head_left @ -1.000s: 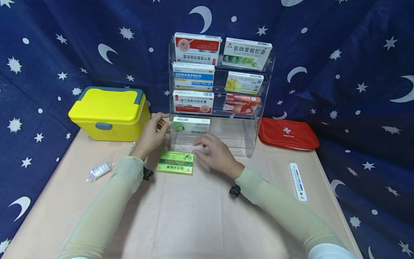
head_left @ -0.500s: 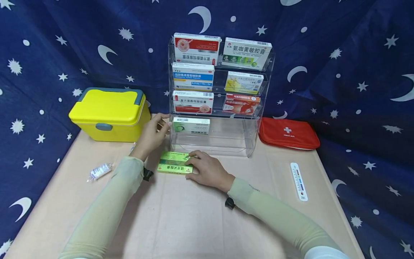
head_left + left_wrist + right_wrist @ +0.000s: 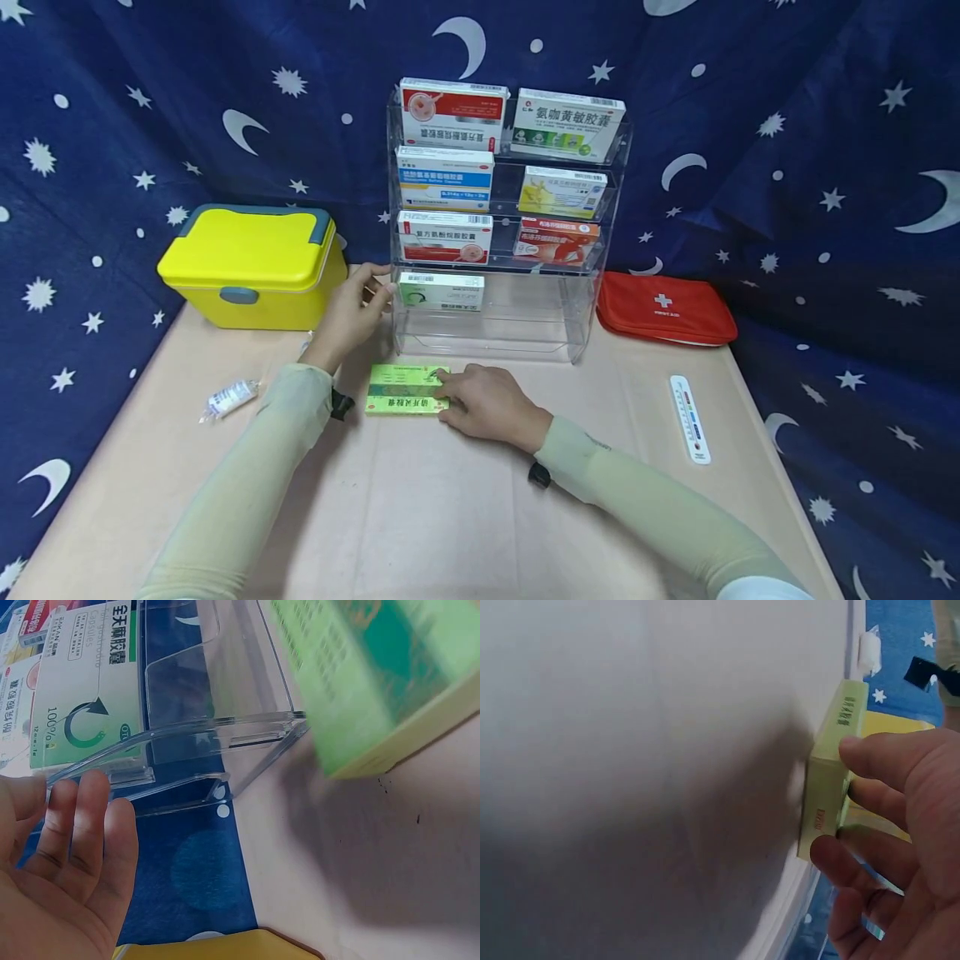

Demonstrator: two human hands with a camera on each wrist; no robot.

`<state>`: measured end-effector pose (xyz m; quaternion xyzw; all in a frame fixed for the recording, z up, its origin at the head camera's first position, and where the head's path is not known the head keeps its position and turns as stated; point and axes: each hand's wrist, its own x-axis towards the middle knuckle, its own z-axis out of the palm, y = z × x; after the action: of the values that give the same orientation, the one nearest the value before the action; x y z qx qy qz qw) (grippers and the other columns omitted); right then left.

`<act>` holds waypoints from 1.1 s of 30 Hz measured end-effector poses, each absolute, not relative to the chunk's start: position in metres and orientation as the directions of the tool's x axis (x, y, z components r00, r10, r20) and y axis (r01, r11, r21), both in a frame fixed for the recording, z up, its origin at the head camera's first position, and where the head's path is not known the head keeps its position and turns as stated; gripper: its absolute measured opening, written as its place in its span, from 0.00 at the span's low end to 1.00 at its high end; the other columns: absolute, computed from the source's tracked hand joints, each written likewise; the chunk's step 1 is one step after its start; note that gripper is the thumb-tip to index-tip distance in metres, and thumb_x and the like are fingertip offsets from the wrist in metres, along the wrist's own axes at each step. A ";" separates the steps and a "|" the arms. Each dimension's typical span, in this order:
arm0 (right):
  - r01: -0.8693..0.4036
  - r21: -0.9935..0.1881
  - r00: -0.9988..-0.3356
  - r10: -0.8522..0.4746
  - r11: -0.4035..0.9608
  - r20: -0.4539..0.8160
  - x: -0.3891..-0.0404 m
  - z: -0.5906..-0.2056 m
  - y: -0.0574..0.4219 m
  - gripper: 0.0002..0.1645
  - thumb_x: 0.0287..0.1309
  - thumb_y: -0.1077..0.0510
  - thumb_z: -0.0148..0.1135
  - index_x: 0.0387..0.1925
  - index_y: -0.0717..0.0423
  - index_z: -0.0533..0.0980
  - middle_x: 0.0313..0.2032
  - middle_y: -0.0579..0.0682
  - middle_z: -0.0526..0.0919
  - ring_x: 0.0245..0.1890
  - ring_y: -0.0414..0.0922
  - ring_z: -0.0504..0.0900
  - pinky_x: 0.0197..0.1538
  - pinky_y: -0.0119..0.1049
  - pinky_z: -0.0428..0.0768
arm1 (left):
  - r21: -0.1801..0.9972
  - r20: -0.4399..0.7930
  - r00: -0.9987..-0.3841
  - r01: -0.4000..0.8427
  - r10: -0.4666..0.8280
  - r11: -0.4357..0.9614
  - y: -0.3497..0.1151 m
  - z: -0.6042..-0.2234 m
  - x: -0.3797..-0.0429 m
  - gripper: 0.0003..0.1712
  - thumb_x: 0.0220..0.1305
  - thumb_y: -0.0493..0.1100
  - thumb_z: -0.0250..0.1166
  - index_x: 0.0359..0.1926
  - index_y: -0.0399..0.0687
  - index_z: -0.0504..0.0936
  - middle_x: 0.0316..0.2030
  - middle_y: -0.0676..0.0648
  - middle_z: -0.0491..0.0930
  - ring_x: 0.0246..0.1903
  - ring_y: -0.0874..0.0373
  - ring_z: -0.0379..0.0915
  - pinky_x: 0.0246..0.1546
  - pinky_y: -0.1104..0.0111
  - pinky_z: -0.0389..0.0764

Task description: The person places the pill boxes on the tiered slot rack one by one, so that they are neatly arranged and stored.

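A clear acrylic display rack [image 3: 525,333] stands at the back, with medicine boxes in its tiers. My left hand [image 3: 354,312] holds the rack's left side edge near the bottom tier, its fingertips at the clear wall in the left wrist view. Just inside that wall sits a white-and-green medicine box [image 3: 441,292]. In front of the rack, my right hand [image 3: 491,406] pinches the right end of a yellow-green medicine box [image 3: 401,390]. The right wrist view shows the thumb [image 3: 877,756] on one long edge of this box and fingertips around its end.
Left of the rack stands a yellow lidded case [image 3: 243,267]. A small wrapped white roll [image 3: 231,400] lies nearer me. To the right are a red first-aid pouch [image 3: 663,308] and a white thermometer strip [image 3: 690,419]. A dark blue patterned cloth [image 3: 315,75] hangs behind.
My right hand has come down from the rack's bottom tier and taken hold of the yellow-green medicine box, which has shifted slightly toward me. The left hand stays at the rack's side.
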<state>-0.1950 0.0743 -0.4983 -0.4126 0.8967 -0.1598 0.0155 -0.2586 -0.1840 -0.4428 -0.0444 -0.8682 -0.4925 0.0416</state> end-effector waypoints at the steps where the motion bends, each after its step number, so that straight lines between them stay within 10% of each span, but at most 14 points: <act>1: -0.733 -0.312 -0.659 -0.744 0.604 0.108 -0.193 -0.498 0.076 0.18 0.60 0.46 0.71 0.52 0.42 0.86 0.62 0.44 0.79 0.34 0.38 0.77 0.24 0.33 0.70 | 0.851 0.122 -0.992 0.124 0.037 0.511 -0.184 -0.443 -0.259 0.21 0.77 0.49 0.59 0.65 0.49 0.73 0.39 0.43 0.78 0.38 0.44 0.81 0.35 0.60 0.80; 13: -0.394 -0.751 -0.862 -0.496 0.530 0.102 -0.210 -0.511 0.084 0.27 0.62 0.50 0.72 0.58 0.59 0.78 0.43 0.48 0.83 0.34 0.38 0.79 0.39 0.35 0.78 | 0.851 0.107 -0.994 0.108 0.032 0.513 -0.183 -0.442 -0.260 0.21 0.77 0.49 0.59 0.66 0.51 0.73 0.40 0.43 0.77 0.38 0.46 0.80 0.36 0.60 0.79; 33: -0.453 -0.625 -0.848 -0.524 0.636 0.082 -0.215 -0.515 0.077 0.24 0.60 0.43 0.73 0.53 0.51 0.82 0.39 0.46 0.78 0.34 0.39 0.74 0.38 0.34 0.74 | 0.849 0.122 -0.992 0.123 0.035 0.514 -0.184 -0.444 -0.259 0.21 0.76 0.50 0.59 0.65 0.51 0.73 0.40 0.43 0.78 0.39 0.43 0.81 0.35 0.60 0.79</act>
<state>-0.2145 0.0765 -0.5146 -0.2705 0.9029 -0.3299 0.0534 -0.2586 -0.1840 -0.4443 -0.0455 -0.8689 -0.4909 0.0447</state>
